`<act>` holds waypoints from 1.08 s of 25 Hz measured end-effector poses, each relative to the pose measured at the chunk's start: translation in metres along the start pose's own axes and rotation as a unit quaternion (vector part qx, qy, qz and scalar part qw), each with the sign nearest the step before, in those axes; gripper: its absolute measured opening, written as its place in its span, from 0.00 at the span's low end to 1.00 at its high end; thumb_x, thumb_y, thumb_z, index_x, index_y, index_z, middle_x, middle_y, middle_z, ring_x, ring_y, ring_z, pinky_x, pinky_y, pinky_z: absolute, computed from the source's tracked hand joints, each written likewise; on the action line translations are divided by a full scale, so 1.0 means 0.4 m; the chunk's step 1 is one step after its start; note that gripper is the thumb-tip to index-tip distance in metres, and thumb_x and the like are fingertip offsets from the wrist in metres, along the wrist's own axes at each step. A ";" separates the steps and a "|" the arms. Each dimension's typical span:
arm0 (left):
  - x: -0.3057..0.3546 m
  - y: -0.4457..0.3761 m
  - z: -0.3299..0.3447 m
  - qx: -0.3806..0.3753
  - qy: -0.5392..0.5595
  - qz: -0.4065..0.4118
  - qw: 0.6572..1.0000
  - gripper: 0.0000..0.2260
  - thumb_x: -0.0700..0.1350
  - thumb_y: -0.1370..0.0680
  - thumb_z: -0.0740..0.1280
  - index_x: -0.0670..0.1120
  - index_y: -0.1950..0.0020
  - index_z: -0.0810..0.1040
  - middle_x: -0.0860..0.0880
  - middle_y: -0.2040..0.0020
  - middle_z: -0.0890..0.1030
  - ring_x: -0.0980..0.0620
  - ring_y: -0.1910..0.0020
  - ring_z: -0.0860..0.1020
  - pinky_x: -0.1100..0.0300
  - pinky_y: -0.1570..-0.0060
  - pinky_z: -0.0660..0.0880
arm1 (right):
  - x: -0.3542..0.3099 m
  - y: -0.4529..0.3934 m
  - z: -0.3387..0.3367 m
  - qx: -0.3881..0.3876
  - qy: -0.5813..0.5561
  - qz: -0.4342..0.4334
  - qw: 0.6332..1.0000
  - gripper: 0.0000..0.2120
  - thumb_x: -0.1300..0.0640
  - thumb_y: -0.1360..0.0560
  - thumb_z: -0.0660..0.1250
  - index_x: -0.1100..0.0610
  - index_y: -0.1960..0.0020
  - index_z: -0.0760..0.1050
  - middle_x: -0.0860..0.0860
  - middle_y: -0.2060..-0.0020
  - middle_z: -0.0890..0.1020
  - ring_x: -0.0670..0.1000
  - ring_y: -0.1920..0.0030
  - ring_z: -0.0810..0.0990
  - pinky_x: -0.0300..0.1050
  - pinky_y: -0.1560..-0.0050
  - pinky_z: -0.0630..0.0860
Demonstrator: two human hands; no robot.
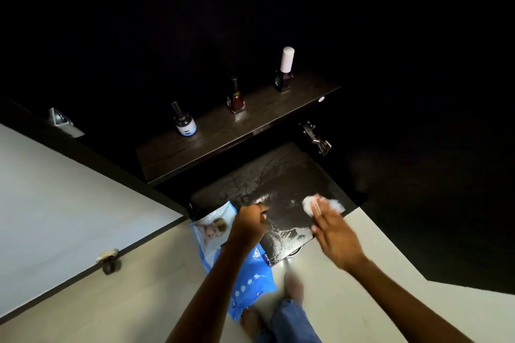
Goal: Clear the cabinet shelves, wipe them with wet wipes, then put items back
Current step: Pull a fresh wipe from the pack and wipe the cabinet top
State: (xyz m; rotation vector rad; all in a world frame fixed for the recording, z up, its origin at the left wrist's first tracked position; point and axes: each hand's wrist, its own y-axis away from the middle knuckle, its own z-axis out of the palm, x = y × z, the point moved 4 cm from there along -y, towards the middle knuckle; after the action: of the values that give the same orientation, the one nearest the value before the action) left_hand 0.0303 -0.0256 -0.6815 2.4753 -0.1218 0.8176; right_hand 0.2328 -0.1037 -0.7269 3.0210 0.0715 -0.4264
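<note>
In the open dark cabinet, the lower shelf (pixel 278 178) is streaked with wet smears. My right hand (pixel 333 234) presses a crumpled white wet wipe (pixel 309 205) onto the shelf's right front part with straight fingers. My left hand (pixel 249 224) is curled at the left front edge of that shelf and seems to grip it. On the upper shelf (pixel 211 142) stand three small bottles: one with a white label (pixel 184 122), a dark red one (pixel 235 99) and one with a tall white cap (pixel 284 71). A blue wet-wipe pack (pixel 245 281) lies on the floor below my left arm.
The white cabinet door (pixel 64 203) stands open to the left, its knob (pixel 108 259) near the lower edge. Metal hinges (pixel 316 138) sit on the cabinet's right side. My feet and a jeans leg (pixel 289 320) are on the pale floor. The cabinet's depth is dark.
</note>
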 end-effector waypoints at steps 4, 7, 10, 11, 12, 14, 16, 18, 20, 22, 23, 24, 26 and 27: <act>0.033 0.025 0.014 0.026 0.052 0.033 0.998 0.24 0.45 0.31 0.51 0.39 0.42 0.79 0.38 0.46 0.81 0.42 0.44 0.78 0.56 0.42 0.71 | -0.086 -0.061 0.028 0.014 -0.017 0.061 0.998 0.30 0.45 0.19 0.39 0.60 0.30 0.66 0.61 0.30 0.67 0.60 0.28 0.62 0.60 0.36 0.71; 0.038 0.030 0.016 0.059 0.059 0.034 0.996 0.19 0.41 0.25 0.52 0.37 0.42 0.78 0.36 0.47 0.82 0.42 0.46 0.79 0.59 0.47 0.71 | -0.209 0.012 0.096 -0.024 -0.003 -0.131 0.991 0.23 0.48 0.20 0.47 0.53 0.26 0.59 0.53 0.26 0.60 0.54 0.26 0.56 0.58 0.29 0.61; 0.034 0.032 0.010 0.059 0.096 0.025 0.993 0.21 0.42 0.27 0.53 0.36 0.41 0.77 0.35 0.49 0.82 0.40 0.49 0.80 0.59 0.52 0.73 | -0.106 0.092 0.070 -0.034 -0.016 -0.119 0.992 0.25 0.49 0.20 0.49 0.51 0.24 0.53 0.49 0.24 0.55 0.50 0.24 0.53 0.51 0.26 0.56; 0.035 0.034 0.010 0.057 0.105 0.021 0.993 0.21 0.42 0.27 0.53 0.36 0.41 0.77 0.35 0.50 0.82 0.40 0.49 0.80 0.58 0.53 0.73 | -0.054 0.106 0.054 -0.020 -0.023 -0.059 0.998 0.24 0.48 0.20 0.47 0.51 0.24 0.53 0.49 0.24 0.55 0.50 0.24 0.54 0.51 0.27 0.61; 0.037 0.033 0.011 0.055 0.112 0.014 0.992 0.22 0.43 0.28 0.52 0.36 0.42 0.77 0.35 0.49 0.82 0.40 0.49 0.80 0.58 0.51 0.74 | -0.012 0.114 0.040 -0.010 -0.030 0.010 0.999 0.25 0.46 0.19 0.43 0.52 0.25 0.54 0.50 0.25 0.55 0.52 0.25 0.56 0.49 0.28 0.63; 0.043 0.029 0.022 0.045 0.117 0.012 0.992 0.22 0.43 0.29 0.53 0.37 0.42 0.77 0.35 0.48 0.82 0.41 0.47 0.80 0.60 0.48 0.73 | -0.016 0.120 0.041 -0.003 -0.034 0.078 0.996 0.26 0.44 0.20 0.39 0.53 0.25 0.51 0.51 0.26 0.55 0.54 0.26 0.58 0.42 0.26 0.54; 0.057 0.028 0.039 0.030 0.113 0.019 0.993 0.16 0.38 0.25 0.56 0.37 0.41 0.77 0.36 0.45 0.81 0.42 0.44 0.79 0.70 0.48 0.68 | -0.094 0.109 0.049 0.000 -0.040 0.036 0.999 0.26 0.46 0.20 0.40 0.54 0.25 0.52 0.52 0.26 0.57 0.54 0.26 0.58 0.41 0.26 0.48; 0.072 0.026 0.050 0.021 0.117 0.026 0.993 0.16 0.33 0.25 0.58 0.38 0.40 0.77 0.37 0.43 0.80 0.44 0.42 0.78 0.72 0.47 0.65 | -0.153 0.092 0.061 -0.010 -0.029 -0.053 0.998 0.25 0.47 0.19 0.42 0.54 0.25 0.54 0.53 0.26 0.59 0.53 0.26 0.57 0.46 0.26 0.53; 0.085 0.027 0.048 0.017 0.126 0.037 0.991 0.16 0.33 0.25 0.56 0.37 0.39 0.76 0.37 0.43 0.80 0.48 0.43 0.78 0.74 0.48 0.65 | -0.143 0.024 0.053 -0.019 -0.035 -0.087 0.995 0.25 0.47 0.20 0.45 0.53 0.25 0.55 0.52 0.25 0.59 0.53 0.25 0.55 0.51 0.27 0.57; 0.098 0.025 0.042 0.028 0.129 0.056 0.990 0.20 0.40 0.27 0.54 0.36 0.39 0.75 0.36 0.45 0.80 0.47 0.45 0.79 0.67 0.46 0.70 | -0.097 -0.074 0.042 -0.020 -0.039 -0.054 0.998 0.25 0.46 0.20 0.45 0.54 0.25 0.55 0.53 0.25 0.57 0.53 0.25 0.54 0.52 0.27 0.58; 0.100 0.020 0.042 0.025 0.124 0.060 0.990 0.22 0.41 0.28 0.53 0.37 0.38 0.74 0.35 0.45 0.80 0.45 0.44 0.79 0.63 0.43 0.71 | -0.063 -0.120 0.031 -0.019 -0.036 -0.020 0.999 0.27 0.44 0.20 0.43 0.55 0.25 0.56 0.53 0.25 0.57 0.53 0.25 0.54 0.54 0.28 0.59; 0.103 0.014 0.046 0.012 0.116 0.058 0.991 0.22 0.41 0.28 0.53 0.37 0.37 0.74 0.35 0.44 0.80 0.44 0.43 0.78 0.62 0.41 0.70 | -0.026 -0.154 0.017 -0.012 -0.032 0.019 0.999 0.29 0.42 0.21 0.41 0.55 0.25 0.55 0.54 0.25 0.57 0.54 0.25 0.54 0.55 0.28 0.60; 0.106 0.002 0.062 -0.027 0.081 0.055 0.995 0.20 0.40 0.26 0.55 0.37 0.37 0.75 0.36 0.41 0.78 0.44 0.39 0.76 0.64 0.39 0.66 | 0.038 -0.165 0.001 0.005 -0.023 0.090 0.996 0.32 0.39 0.22 0.38 0.55 0.24 0.52 0.55 0.24 0.56 0.54 0.24 0.53 0.54 0.26 0.58; 0.105 -0.001 0.070 -0.043 0.063 0.052 0.996 0.20 0.42 0.26 0.54 0.38 0.39 0.76 0.38 0.39 0.78 0.45 0.37 0.75 0.64 0.37 0.65 | 0.054 -0.145 0.002 0.017 -0.021 0.117 0.993 0.32 0.39 0.22 0.39 0.55 0.24 0.51 0.54 0.24 0.55 0.53 0.24 0.52 0.52 0.26 0.56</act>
State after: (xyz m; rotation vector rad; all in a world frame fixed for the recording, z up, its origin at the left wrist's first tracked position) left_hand 0.0794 -0.0363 -0.6765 2.3464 -0.2364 0.9901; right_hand 0.2499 -0.0455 -0.7383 3.0006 -0.2930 -0.4722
